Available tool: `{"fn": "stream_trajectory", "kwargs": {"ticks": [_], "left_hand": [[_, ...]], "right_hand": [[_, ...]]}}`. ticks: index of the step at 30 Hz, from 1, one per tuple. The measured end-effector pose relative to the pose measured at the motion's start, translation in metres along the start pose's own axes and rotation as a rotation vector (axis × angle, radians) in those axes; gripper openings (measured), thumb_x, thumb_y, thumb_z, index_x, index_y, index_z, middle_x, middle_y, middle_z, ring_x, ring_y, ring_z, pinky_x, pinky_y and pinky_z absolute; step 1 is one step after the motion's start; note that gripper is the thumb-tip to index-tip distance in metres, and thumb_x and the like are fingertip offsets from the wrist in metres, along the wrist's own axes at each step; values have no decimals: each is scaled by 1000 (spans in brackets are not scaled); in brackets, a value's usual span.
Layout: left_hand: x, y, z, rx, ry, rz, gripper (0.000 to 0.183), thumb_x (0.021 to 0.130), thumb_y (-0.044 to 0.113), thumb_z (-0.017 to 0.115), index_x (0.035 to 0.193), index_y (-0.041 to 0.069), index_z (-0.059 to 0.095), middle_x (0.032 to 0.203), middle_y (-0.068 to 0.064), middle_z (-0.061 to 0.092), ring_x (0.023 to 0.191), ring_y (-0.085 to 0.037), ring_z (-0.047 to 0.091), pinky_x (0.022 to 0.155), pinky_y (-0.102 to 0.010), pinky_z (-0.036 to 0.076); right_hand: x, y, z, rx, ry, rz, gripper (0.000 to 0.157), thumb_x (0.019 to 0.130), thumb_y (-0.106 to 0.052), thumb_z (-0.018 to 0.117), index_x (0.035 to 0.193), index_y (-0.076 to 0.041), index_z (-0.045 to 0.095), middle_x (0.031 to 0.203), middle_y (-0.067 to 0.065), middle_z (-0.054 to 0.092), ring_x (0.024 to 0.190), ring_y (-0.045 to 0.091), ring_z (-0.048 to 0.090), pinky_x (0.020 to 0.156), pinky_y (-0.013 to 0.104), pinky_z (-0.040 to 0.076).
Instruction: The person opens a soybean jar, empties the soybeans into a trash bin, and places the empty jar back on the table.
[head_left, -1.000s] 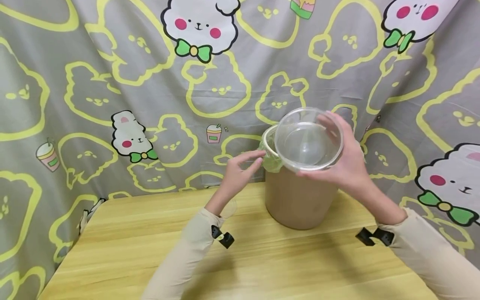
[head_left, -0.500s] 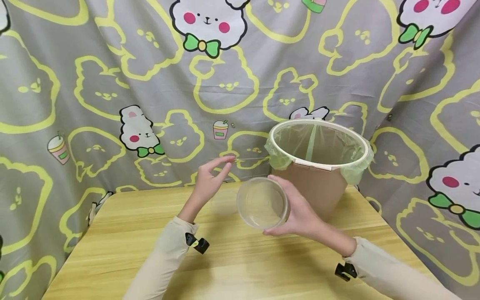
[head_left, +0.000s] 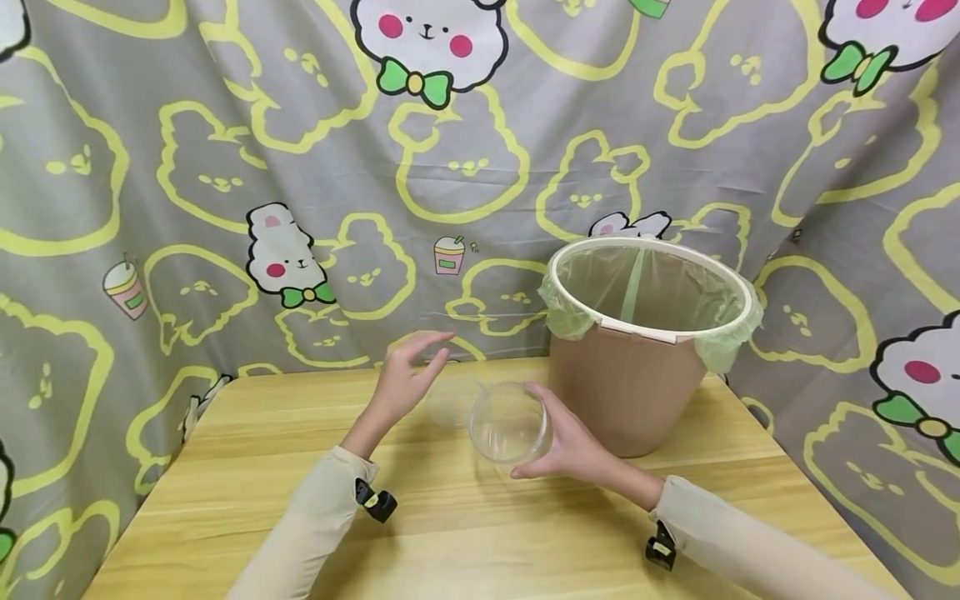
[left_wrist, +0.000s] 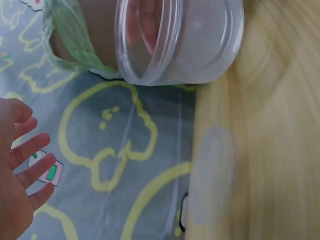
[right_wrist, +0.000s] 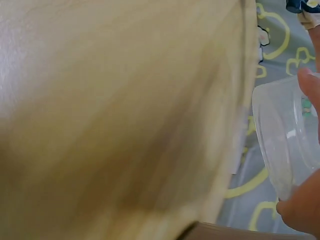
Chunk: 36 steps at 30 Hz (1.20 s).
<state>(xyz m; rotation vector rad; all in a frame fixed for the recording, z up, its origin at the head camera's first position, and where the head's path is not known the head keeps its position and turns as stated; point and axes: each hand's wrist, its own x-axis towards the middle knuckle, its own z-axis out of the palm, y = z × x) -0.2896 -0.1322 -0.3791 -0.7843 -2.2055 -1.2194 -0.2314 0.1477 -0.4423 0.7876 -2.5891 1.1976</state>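
Note:
My right hand (head_left: 567, 442) grips a round clear plastic tub (head_left: 510, 427) by its side, thumb and fingers spread around it. In the left wrist view the tub (left_wrist: 155, 45) lies across the top of the picture, and nothing shows inside it. Whether its base touches the table is hard to tell. My left hand (head_left: 405, 379) hovers to the left of the tub, fingers apart and holding nothing. A faint, see-through round lid (left_wrist: 215, 175) lies flat on the table between the hands, near the back edge.
A tan trash bin (head_left: 626, 392) stands at the back right, just behind my right hand. Its white rim ring (head_left: 637, 329) pins a pale green bag. Behind the wooden table (head_left: 480, 542) hangs a grey patterned curtain (head_left: 337, 183).
My right hand has brought the tub from in front of the bin's mouth down and left, low over the table. My left hand has drawn away from the bin, leftward and lower.

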Motion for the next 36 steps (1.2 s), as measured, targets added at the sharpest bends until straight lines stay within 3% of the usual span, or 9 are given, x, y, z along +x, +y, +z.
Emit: {"fn": "stream_trajectory", "kwargs": {"ticks": [9,15,23,28,36], "left_hand": [[-15,-8,-3,113,-74,-45,38,94,34,56,130,23,55,132,-1,57,125,-18,49,103,-42,41],[-20,-15,-2,232,-119,-18,48,93,39,56,136,20,49,140,-2,49,132,-26,42,108,-48,33],[-24,-18,1,388,-227,8,59,92,48,52,143,20,40,149,-6,37,140,-31,28,113,-55,20],[-25,-17,2,457,-289,-4,64,92,53,48,146,22,33,152,-5,31,142,-31,24,115,-54,14],[-25,-18,4,559,-324,1,73,88,62,46,147,22,31,153,-3,28,141,-34,22,114,-58,13]], "right_hand": [[-4,14,12,34,-77,115,124,46,-57,87,145,-16,26,144,14,40,133,30,39,107,50,35],[-7,19,16,40,-126,168,122,48,-57,86,144,-12,25,143,20,40,132,35,40,106,51,36],[-7,17,18,31,-144,228,118,50,-50,88,141,-3,29,136,22,47,125,36,46,101,49,41],[-3,12,17,20,-151,225,117,52,-50,88,141,-1,31,138,20,45,127,35,44,103,49,39],[18,-3,-4,-108,-208,136,113,67,-63,73,151,-14,15,154,10,24,140,28,25,112,48,28]]}}
